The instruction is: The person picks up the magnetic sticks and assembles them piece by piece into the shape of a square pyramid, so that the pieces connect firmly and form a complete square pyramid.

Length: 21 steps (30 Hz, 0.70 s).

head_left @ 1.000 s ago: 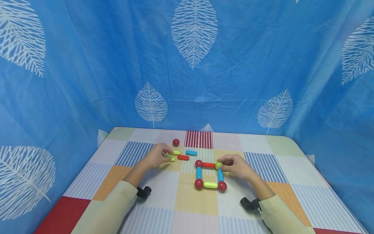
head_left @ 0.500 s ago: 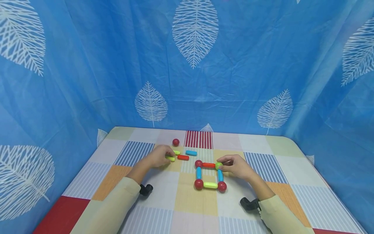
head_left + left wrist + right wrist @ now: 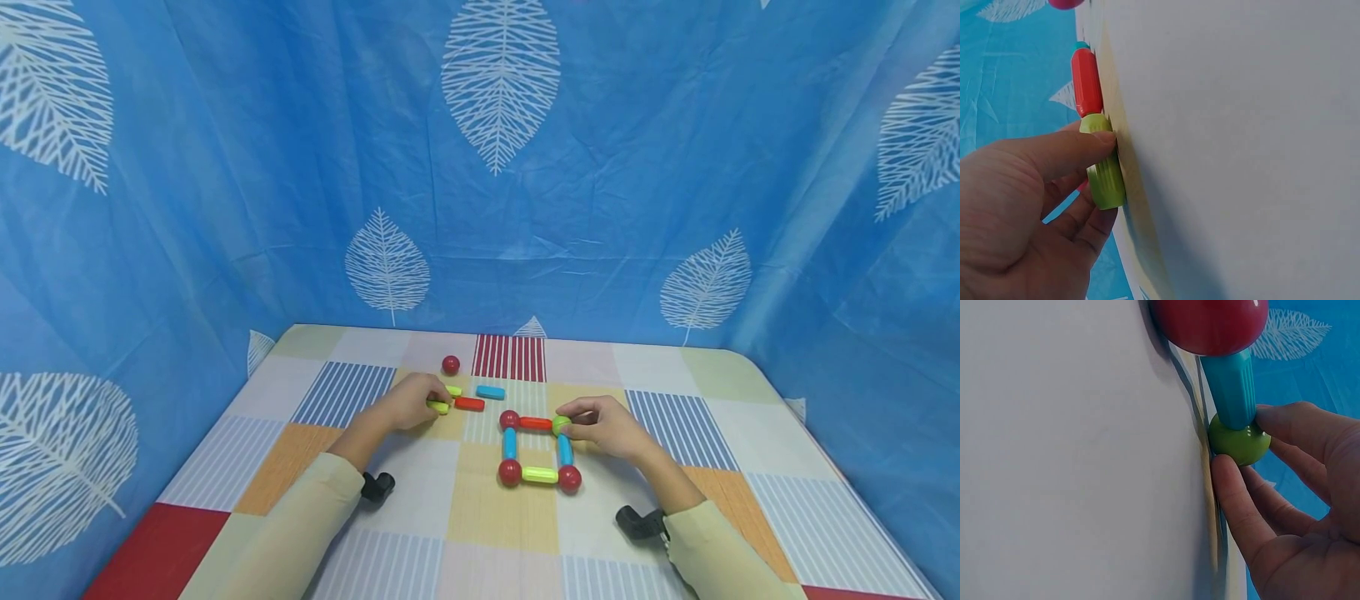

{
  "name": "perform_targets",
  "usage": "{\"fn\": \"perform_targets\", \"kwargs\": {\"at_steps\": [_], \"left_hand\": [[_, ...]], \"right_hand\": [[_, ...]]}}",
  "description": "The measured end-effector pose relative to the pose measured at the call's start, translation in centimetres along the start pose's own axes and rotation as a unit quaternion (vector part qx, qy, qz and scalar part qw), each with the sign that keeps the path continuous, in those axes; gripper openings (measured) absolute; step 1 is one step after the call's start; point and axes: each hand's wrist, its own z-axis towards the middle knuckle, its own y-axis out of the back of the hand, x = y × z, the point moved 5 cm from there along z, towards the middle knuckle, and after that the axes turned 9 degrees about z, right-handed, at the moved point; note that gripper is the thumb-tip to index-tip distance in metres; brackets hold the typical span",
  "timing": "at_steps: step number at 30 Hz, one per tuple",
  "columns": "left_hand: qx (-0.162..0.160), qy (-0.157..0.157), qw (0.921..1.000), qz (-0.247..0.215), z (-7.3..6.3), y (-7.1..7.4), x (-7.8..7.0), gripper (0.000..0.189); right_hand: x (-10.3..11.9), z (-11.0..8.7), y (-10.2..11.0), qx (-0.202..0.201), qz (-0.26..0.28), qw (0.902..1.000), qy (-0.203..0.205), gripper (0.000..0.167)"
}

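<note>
My left hand [image 3: 411, 402] pinches a yellow-green rod [image 3: 1107, 178] between thumb and fingers, low at the tabletop. A second yellow-green rod [image 3: 453, 391] lies just behind it, partly covered by the fingers. My right hand [image 3: 606, 425] holds a green ball [image 3: 1241, 444] with thumb and fingertips. That ball forms the far right corner of a square of rods and balls. Its other corners are red balls [image 3: 510, 473]; its sides are a red rod [image 3: 536, 423], a yellow-green rod [image 3: 540, 475] and two blue rods [image 3: 511, 444].
A loose red rod [image 3: 470, 404] and a blue rod [image 3: 491, 392] lie right of my left hand. Farther back sits a loose red ball [image 3: 451, 365]. A patchwork cloth [image 3: 502, 525] covers the table, and a blue leaf-print curtain [image 3: 600, 208] hangs behind and at both sides.
My left hand has come down and closed its fingers on the nearer yellow-green rod. My right hand and the square have stayed in place.
</note>
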Motion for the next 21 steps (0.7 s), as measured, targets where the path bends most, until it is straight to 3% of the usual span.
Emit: {"fn": "perform_targets", "kwargs": {"at_steps": [10,13,18,21], "left_hand": [[-0.008,-0.004,0.9999,-0.012,-0.6,0.0,0.0,0.022],[-0.015,-0.022,0.9994,-0.023,-0.8,-0.1,0.1,0.023],[-0.028,-0.066,0.9946,-0.076,-1.3,-0.3,-0.6,0.026],[-0.032,-0.077,0.9905,-0.109,-1.7,-0.3,-1.3,0.027]], "right_hand": [[0.1,-0.1,0.1,0.001,0.005,0.9999,0.011,0.03],[0.1,-0.2,0.1,0.001,0.005,0.9999,0.009,0.03],[0.1,-0.2,0.0,-0.001,0.004,1.0,0.004,0.028],[0.1,-0.2,0.0,-0.003,0.003,1.0,0.002,0.027]]}}
